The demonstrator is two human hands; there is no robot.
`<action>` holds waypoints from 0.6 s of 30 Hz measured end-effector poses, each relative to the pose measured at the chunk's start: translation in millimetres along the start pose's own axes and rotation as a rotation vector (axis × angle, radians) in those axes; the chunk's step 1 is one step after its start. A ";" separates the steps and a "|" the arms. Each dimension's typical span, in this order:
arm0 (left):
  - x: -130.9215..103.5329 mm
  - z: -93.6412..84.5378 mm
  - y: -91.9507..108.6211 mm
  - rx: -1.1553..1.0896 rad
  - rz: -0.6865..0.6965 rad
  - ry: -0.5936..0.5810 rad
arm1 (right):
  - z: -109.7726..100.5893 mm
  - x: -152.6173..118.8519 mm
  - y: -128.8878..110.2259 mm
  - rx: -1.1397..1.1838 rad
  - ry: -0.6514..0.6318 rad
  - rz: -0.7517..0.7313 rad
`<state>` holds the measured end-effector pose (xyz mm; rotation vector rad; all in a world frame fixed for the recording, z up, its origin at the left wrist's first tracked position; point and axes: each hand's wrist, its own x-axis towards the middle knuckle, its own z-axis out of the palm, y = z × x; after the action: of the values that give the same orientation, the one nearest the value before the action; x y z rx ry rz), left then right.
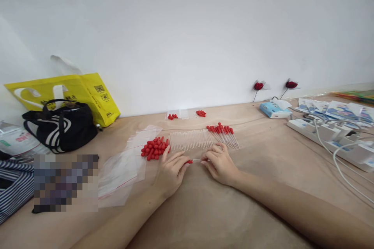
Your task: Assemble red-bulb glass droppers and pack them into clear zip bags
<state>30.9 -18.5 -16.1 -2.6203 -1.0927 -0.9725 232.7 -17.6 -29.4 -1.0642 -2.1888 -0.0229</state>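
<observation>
My left hand pinches a small red rubber bulb between thumb and fingers. Closed on a thin clear tube is my right hand, and the tube's far end meets the bulb or lies right against it; I cannot tell how deep it sits. Just beyond my left fingers is a heap of red bulbs. Behind both hands, a row of bare thin tubes lies side by side. At that row's right end, several tubes carry red bulbs on their far ends.
Clear zip bags lie left of the heap; small bags with red bulbs rest by the wall. Black bag and yellow bag stand at left. Tissue pack, power strip and cables are at right.
</observation>
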 end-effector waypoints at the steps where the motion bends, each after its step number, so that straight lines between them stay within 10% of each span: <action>1: 0.2 -0.5 0.5 -0.006 -0.009 -0.005 | -0.2 -0.2 -0.9 0.003 0.006 -0.007; 18: -0.2 -2.4 7.1 -0.077 -0.013 -0.029 | -1.1 -2.2 -2.7 -0.109 0.057 -0.236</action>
<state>34.4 -24.6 -13.5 -2.6995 -1.1020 -1.0015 232.4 -21.2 -29.1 -0.8467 -2.2704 -0.2775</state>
